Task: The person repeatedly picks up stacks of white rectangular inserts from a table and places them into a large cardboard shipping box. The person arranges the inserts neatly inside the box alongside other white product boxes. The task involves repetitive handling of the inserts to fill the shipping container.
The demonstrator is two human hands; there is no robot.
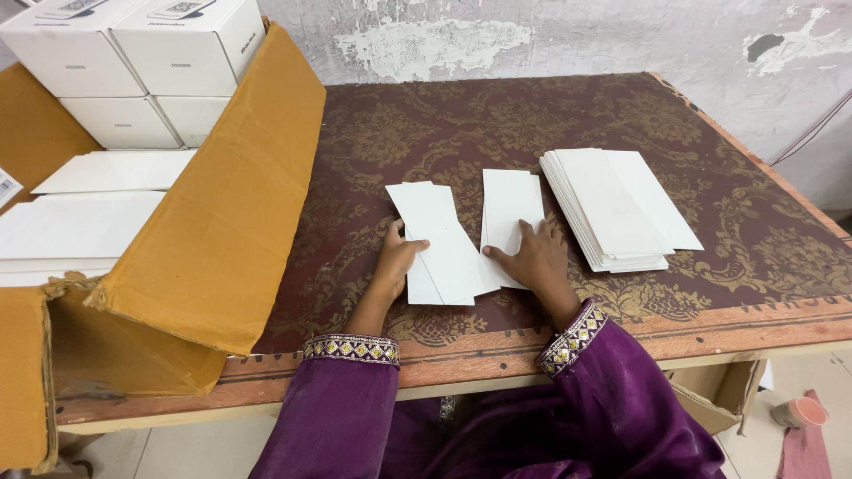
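Brown corrugated cardboard forms the large open carton (222, 204) at the left edge of the table (763, 302); one flap leans out over the tabletop. Inside the carton sit white boxes (133, 62) at the back and flat white sheets (80, 222) in front of them.

The left hand (397, 260) lies near the front edge of the table, left of centre. It is not closed: the thumb rests on top of the left card stack (441, 239) and the fingers sit at that stack's left edge, pinning it. This stack is fanned and tilted, and its lower right corner overlaps the next stack.

The right hand (532, 257) lies flat, fingers spread, on the lower end of the middle card stack (510, 213), pressing it to the patterned table cover. It grips nothing.

Further right, apart from both hands, rests a taller, neater pile of white cards (612, 208), slightly fanned towards the right edge.

For a clean result at this step, my judgement is as follows: keep the right palm pressing down so the middle stack does not slide, square the fanned left stack against the thumb before lifting, and separate the overlapping corners first so that no card is dragged across.
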